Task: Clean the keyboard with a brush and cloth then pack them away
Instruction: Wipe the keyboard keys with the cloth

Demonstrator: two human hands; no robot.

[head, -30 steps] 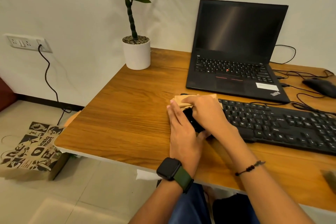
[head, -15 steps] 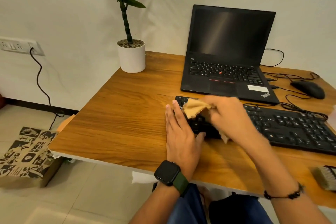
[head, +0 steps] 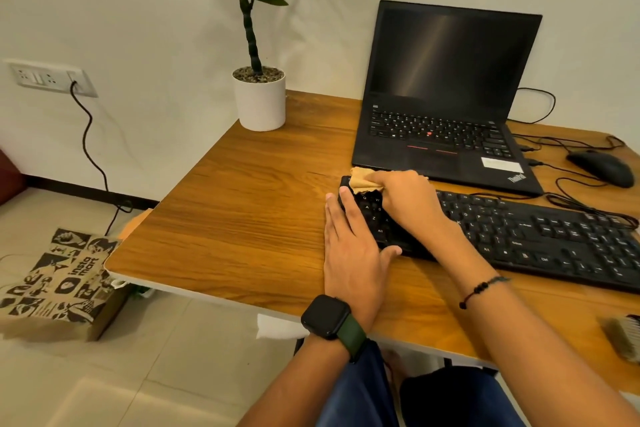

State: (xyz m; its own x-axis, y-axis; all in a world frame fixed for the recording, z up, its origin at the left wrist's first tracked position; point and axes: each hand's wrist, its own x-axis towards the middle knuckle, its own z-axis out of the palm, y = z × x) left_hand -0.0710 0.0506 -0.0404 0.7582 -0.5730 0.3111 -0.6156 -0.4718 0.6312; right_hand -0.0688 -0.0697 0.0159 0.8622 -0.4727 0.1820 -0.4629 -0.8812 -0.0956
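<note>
The right hand gripped a tan cloth, fingers curled over it, and pressed it on the far left corner of the black keyboard, at the centre of the frame. The left hand lay flat with straight fingers against the keyboard's left end, its thumb touching the near edge and its palm on the wooden desk. A dark watch on a green strap sat at that wrist; a beaded bracelet circled the right wrist.

The keyboard ran from the centre toward the right edge of the frame, slightly angled, its far edge just beside the front lip of the open laptop. A brush, partly cut off, lay at the lower right near the desk's front edge, well apart from both hands.

Left of the hands the desk was a broad stretch of bare wood out to its rounded near-left corner. A potted plant stood at the far left corner by the wall. A mouse and loose cables sat at the right behind the keyboard. In the lower left a printed paper bag stood on the tiled floor below the desk corner.
</note>
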